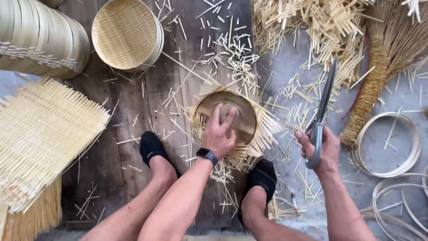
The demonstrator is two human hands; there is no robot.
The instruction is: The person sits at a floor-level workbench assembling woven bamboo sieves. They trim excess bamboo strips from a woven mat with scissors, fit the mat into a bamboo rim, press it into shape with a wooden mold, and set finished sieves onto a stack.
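Left hand: fingers curled, pressed on a round basket with untrimmed splints, set on the plank floor between both feet. Right hand: closed round shears, blades pointed away, just right of the basket. Finished basket lies beyond.

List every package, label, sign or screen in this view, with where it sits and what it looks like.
Smartwatch: the only screen, on the left wrist just below the left hand; small, dark, rounded-square face on a black band, nothing legible.
Packages, labels, signs: none in view, only bamboo baskets, strips and offcuts on the wooden boards and the concrete floor.
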